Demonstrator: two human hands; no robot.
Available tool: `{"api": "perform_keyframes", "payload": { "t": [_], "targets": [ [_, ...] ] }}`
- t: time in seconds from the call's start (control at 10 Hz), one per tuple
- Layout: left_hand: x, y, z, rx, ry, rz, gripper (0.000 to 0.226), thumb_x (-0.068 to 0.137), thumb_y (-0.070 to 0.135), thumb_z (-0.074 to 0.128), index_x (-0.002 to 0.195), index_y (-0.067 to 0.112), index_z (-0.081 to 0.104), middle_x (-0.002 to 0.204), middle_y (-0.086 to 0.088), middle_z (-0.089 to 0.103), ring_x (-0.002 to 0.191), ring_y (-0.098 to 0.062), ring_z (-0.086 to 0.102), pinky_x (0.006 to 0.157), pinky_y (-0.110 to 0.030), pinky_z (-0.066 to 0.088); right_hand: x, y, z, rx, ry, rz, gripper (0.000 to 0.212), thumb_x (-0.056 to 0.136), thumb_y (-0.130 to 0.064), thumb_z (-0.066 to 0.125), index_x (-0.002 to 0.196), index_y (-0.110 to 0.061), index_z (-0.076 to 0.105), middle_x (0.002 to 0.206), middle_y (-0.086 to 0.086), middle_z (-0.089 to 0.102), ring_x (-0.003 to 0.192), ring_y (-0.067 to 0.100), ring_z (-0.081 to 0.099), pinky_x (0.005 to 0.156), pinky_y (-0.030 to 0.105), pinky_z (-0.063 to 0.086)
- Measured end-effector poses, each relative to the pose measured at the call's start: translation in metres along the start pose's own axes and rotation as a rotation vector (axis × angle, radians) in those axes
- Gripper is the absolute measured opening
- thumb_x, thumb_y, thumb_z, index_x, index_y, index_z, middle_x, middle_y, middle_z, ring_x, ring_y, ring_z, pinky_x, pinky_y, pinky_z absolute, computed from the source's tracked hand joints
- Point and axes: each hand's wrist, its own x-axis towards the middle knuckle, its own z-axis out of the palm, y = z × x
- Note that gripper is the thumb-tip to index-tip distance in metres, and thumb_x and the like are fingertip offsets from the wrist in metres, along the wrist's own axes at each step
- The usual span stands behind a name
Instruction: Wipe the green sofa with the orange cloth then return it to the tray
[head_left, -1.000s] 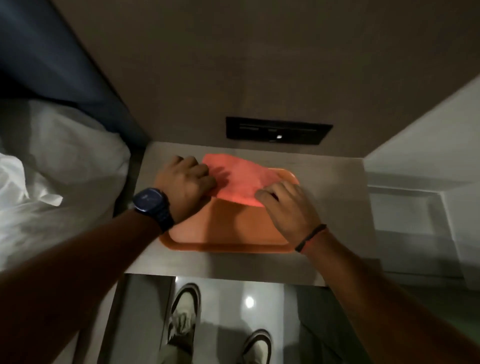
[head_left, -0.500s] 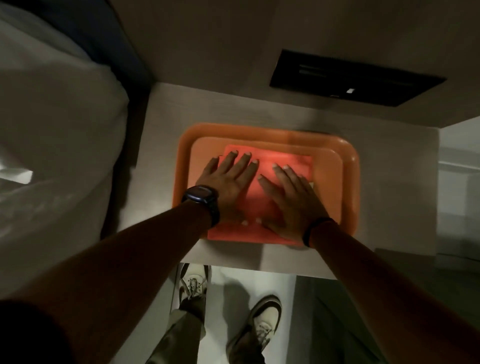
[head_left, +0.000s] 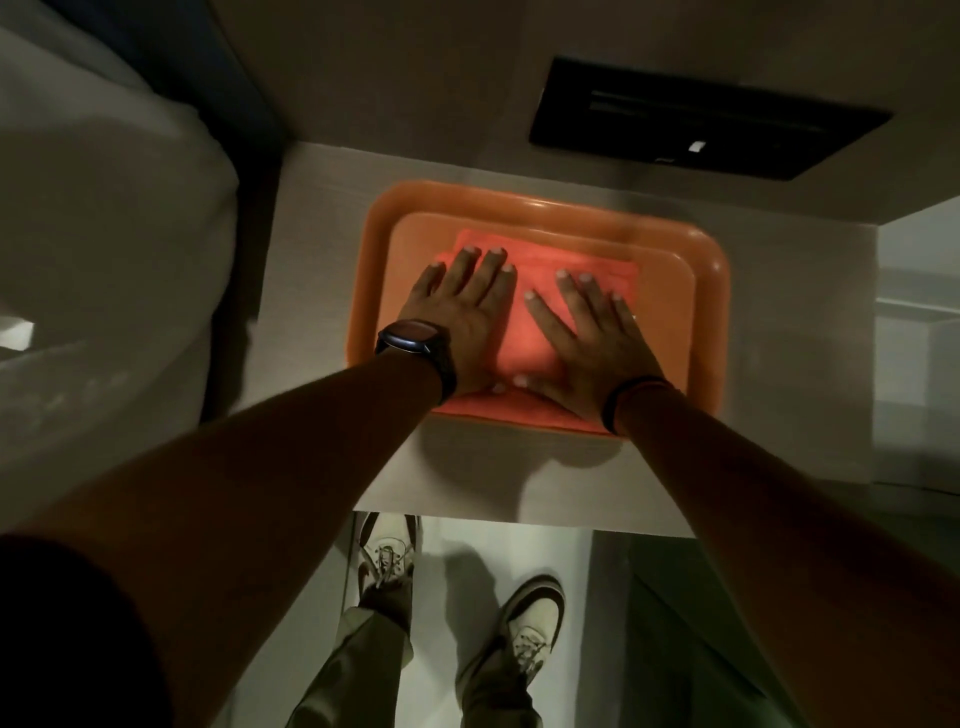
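The orange cloth (head_left: 524, 332) lies folded flat inside the orange tray (head_left: 706, 280) on a pale bedside table (head_left: 322, 291). My left hand (head_left: 462, 312), with a dark watch on the wrist, rests palm down on the cloth's left half, fingers spread. My right hand (head_left: 592, 338), a dark band on its wrist, presses flat on the right half. Neither hand grips the cloth. A dark green surface (head_left: 670, 613) shows at the lower right, possibly the sofa.
A white-sheeted bed (head_left: 104, 270) fills the left side. A black wall panel (head_left: 701, 119) sits above the table. Below the table's front edge are the glossy floor and my two shoes (head_left: 530, 613). A pale ledge (head_left: 919, 332) lies to the right.
My hands went from folding the cloth at the tray's far end to lying flat on it. The view has tilted down and closer over the tray.
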Motion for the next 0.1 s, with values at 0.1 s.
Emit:
{"api": "perform_keyframes", "payload": {
  "t": [0.1],
  "targets": [
    [-0.0062, 0.0076, -0.0127, -0.004, 0.082, 0.023, 0.113, 0.07, 0.074, 0.052, 0.147, 0.016, -0.009, 0.157, -0.008, -0.009, 0.142, -0.028, -0.007, 0.114, -0.047, 0.002, -0.0036, -0.0016, -0.019, 0.165, 0.089, 0.043, 0.084, 0.082, -0.066, 0.045, 0.148, -0.03, 0.009, 0.159, 0.011, 0.005, 0.145, 0.032, 0.004, 0.114, 0.053, 0.014]
  ]
}}
